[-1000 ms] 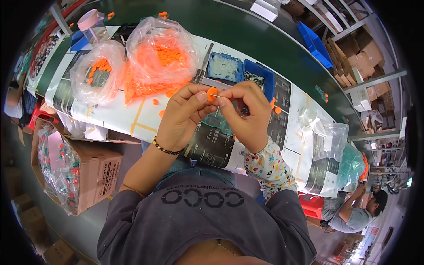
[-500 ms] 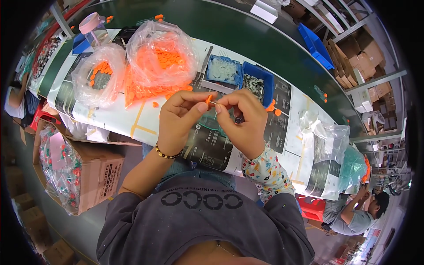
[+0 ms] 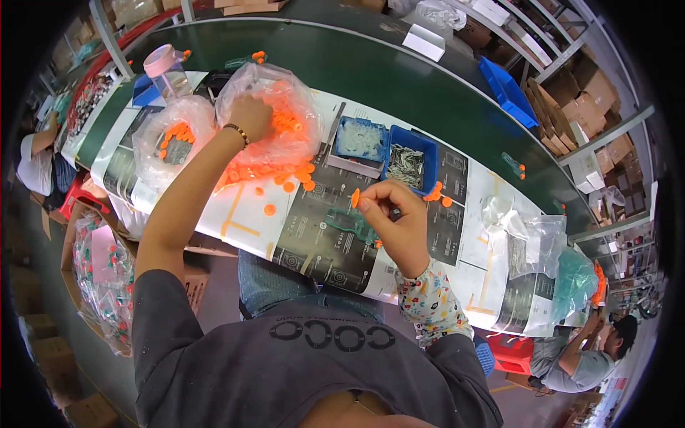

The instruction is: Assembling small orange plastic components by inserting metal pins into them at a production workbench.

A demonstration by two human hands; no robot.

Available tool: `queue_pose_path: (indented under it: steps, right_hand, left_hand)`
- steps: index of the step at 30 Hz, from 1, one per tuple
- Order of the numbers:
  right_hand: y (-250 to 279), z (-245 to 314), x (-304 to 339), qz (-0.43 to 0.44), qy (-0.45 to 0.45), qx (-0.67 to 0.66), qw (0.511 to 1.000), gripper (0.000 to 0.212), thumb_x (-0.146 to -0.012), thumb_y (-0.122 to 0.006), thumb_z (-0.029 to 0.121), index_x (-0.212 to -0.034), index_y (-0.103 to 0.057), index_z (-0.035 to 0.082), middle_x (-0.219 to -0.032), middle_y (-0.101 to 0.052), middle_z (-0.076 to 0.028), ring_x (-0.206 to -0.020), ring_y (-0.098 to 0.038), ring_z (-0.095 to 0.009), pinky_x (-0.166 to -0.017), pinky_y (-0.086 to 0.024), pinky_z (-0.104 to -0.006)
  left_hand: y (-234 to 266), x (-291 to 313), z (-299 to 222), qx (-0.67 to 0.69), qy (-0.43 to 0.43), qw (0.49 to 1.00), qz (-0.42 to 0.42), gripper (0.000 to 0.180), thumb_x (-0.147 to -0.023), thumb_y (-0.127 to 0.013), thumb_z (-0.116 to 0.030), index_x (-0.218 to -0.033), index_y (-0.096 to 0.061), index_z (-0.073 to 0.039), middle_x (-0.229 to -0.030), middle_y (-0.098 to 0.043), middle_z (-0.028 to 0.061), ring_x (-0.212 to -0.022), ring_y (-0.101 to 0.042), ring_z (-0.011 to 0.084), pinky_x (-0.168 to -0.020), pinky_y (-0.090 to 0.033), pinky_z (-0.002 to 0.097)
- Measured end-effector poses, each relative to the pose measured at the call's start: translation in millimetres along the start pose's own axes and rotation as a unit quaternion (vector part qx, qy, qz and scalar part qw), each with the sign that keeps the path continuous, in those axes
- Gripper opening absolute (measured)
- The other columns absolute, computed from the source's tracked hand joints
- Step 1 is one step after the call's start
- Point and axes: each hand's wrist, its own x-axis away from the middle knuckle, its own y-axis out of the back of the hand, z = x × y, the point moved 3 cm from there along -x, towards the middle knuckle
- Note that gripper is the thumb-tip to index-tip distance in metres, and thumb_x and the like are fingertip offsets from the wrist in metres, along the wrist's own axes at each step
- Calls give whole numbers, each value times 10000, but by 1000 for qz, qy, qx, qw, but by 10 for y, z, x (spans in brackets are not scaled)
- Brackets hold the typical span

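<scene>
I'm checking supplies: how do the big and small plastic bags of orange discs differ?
The big bag holds a large heap of orange discs; the small bag holds only a small cluster. The left hand reaches into the big bag; no hand is at the small bag. Both are translucent and open.

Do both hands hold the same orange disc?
No: the left hand is at the clear bag; the right hand holds the disc.

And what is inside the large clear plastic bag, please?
Inside the bag are many small orange discs; the left hand reaches in at its mouth. Its fingertips, and whatever lies beneath the hand and top discs, cannot be seen.
</scene>
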Motion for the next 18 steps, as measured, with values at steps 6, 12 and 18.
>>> queue_pose_path:
  steps: [6, 12, 18]
  right_hand:
    - [164, 5, 28, -3, -23, -3, 1000, 58, -812, -677, 54, -814, -631, 20, -777, -527, 36, -630, -393, -29, -567, -316, -186]
    - [160, -58, 20, -62, -18, -33, 997, 61, -799, -682, 35, -811, -624, 20, -775, -530, 37, -623, -395, -31, -559, -315, -186]
    - [10, 36, -33, -109, 69, 25, 991, 76, -777, -687, 11, -813, -621, 20, -766, -551, 15, -611, -414, -41, -539, -329, -189]
  left_hand:
    - [-63, 13, -7, 112, -2, 994, -10, 119, -777, -617, -159, -857, -651, -78, -855, -666, 147, -818, -630, 303, -718, -494, 426]
    - [818, 515, -966, 603, 23, 775, -186, 106, -915, -584, -94, -922, -580, 12, -905, -670, 84, -803, -662, 148, -708, -519, 264]
    - [740, 1042, -1705, 820, 52, 555, -129, 72, -924, -561, -64, -957, -553, -1, -1058, -647, 149, -910, -648, 182, -814, -515, 297]
